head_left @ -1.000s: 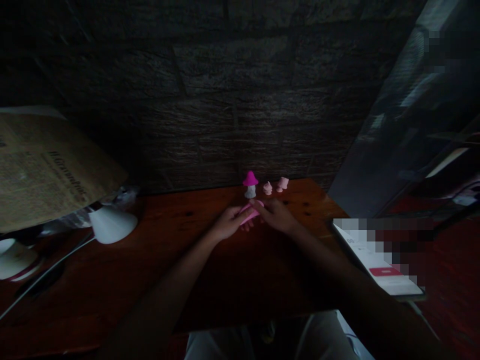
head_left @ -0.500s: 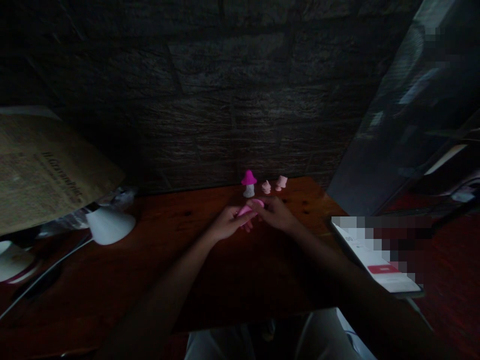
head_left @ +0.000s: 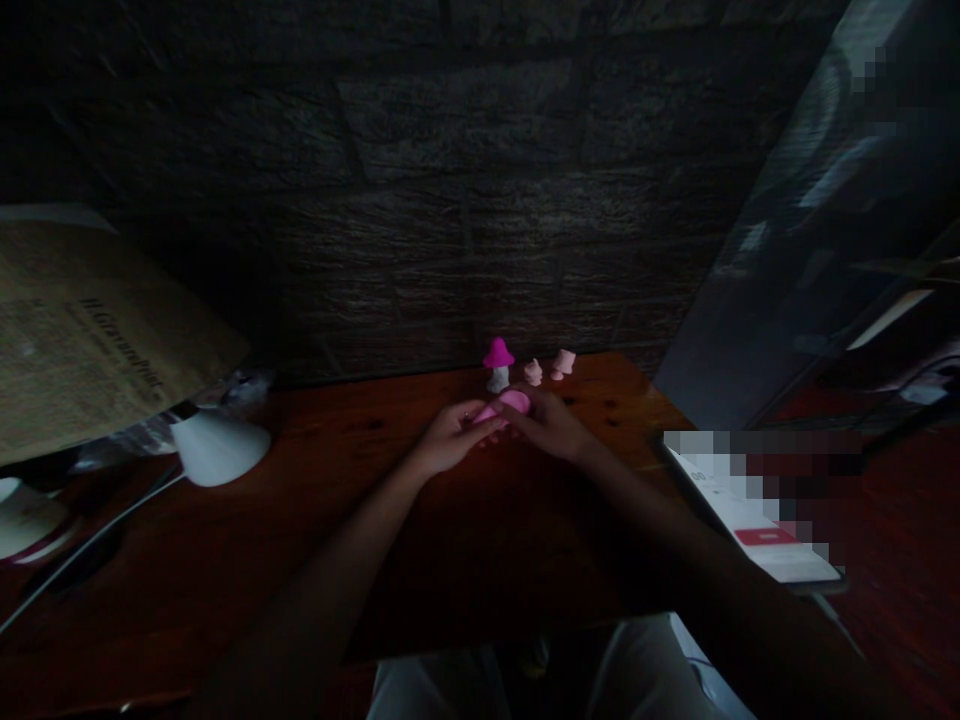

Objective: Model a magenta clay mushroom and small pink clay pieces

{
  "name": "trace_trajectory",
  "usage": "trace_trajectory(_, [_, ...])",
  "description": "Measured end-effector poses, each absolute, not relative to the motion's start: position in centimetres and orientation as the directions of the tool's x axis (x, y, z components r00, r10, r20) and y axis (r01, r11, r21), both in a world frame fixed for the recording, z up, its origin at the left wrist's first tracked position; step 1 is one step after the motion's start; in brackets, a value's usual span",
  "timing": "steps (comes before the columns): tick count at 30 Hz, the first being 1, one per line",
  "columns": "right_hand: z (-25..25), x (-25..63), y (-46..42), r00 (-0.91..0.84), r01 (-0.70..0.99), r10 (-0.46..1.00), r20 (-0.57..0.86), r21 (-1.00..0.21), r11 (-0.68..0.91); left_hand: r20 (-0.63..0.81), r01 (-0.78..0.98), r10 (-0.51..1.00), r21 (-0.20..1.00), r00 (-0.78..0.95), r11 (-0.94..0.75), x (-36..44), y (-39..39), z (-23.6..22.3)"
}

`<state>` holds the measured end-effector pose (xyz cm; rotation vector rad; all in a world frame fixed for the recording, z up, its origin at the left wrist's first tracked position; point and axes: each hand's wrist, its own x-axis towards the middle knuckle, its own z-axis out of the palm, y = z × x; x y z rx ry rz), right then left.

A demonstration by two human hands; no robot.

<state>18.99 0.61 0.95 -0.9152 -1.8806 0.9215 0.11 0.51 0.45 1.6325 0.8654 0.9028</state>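
Observation:
Between my two hands, above the wooden table (head_left: 285, 520), is a pink piece (head_left: 514, 401) that looks like modelling clay, thin and rounded with a shallow hollow in its upper side. My left hand (head_left: 448, 438) grips its left end, thumb on top. On the other side my right hand (head_left: 553, 428) pinches it with the thumb over its near edge. Some fingers are hidden beneath it. Just behind stands a small mushroom figure (head_left: 498, 356) with a magenta cap and pale stem. To its right are a little pale pink pot-like figure (head_left: 533, 372) and a pale pink lamp-shaped figure (head_left: 564, 364).
A dark stone-block wall (head_left: 405, 240) rises behind the table. At left are a brown paper bag (head_left: 82, 330), a white cone-shaped object (head_left: 219, 450) with a cable, and a white cup (head_left: 28, 518). A lit tablet-like screen (head_left: 780, 560) lies at right.
The pink piece has tilted, so more of its hollow upper side shows. My fingers have shifted slightly around it. The figures behind have stayed put.

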Motion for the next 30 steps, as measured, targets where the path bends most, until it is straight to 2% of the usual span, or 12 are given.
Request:
trace_trajectory(6, [0.87, 19.17, 0.77, -0.404, 0.245, 0.847, 0.345, -0.851, 0.464, 0.138, 0.14, 0.882, 0.965, 0.451, -0.222, 0.25, 0.52, -0.04])
trace_trajectory(12, [0.68, 19.16, 0.93, -0.291, 0.283, 0.887, 0.359, -0.853, 0.438, 0.286, 0.24, 0.884, 0.89, 0.37, -0.388, 0.95, 0.02, 0.02])
trace_trajectory(15, [0.69, 19.07, 0.89, -0.318, 0.263, 0.878, 0.357, -0.857, 0.443, 0.33, 0.316, 0.872, 0.837, 0.36, -0.447, 0.88, -0.05, 0.07])
trace_trajectory(19, [0.56, 18.98, 0.84, -0.358, 0.258, 0.873, 0.33, -0.864, 0.433, 0.33, 0.341, 0.873, 0.824, 0.359, -0.452, 0.53, 0.14, -0.1])
trace_trajectory(24, [0.41, 19.02, 0.9, -0.354, 0.261, 0.883, 0.307, -0.875, 0.409, 0.281, 0.282, 0.878, 0.871, 0.386, -0.403, 0.37, 0.38, -0.14])
trace_trajectory(30, [0.87, 19.0, 0.64, -0.374, 0.221, 0.857, 0.355, -0.863, 0.454, 0.276, 0.261, 0.878, 0.882, 0.392, -0.393, 0.28, 0.47, 0.23])
